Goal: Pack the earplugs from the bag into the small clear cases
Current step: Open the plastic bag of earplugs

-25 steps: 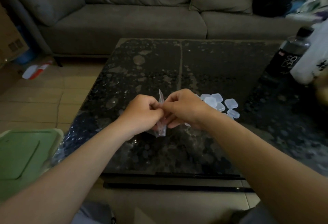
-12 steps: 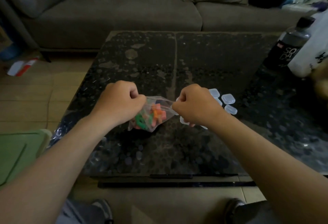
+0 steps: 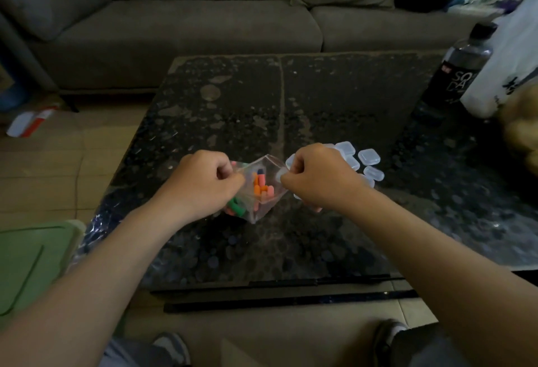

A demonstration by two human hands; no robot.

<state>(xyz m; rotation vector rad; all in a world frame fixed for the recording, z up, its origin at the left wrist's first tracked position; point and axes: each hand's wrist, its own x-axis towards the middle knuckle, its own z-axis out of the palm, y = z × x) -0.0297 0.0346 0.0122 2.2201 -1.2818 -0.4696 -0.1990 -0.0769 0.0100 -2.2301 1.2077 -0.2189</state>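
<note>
1. Left hand [image 3: 203, 184] and right hand [image 3: 316, 181] were bunched together at the bag's top a second ago. They now sit apart at frame centre, each pinching one lip of the bag [image 3: 263, 206].
2. The bag's mouth, flat before, now gapes between the hands. I cannot tell whether its bottom rests on the surface [image 3: 320, 98].
3. Earplugs [image 3: 259, 189] (orange, pink, green) are all inside the bag.
4. Clear cases [image 3: 368, 157] lie clustered right of centre, just behind the right hand.
5. Judgement: opening is done and packing has not begun. One hand must free itself to pick plugs.
</note>
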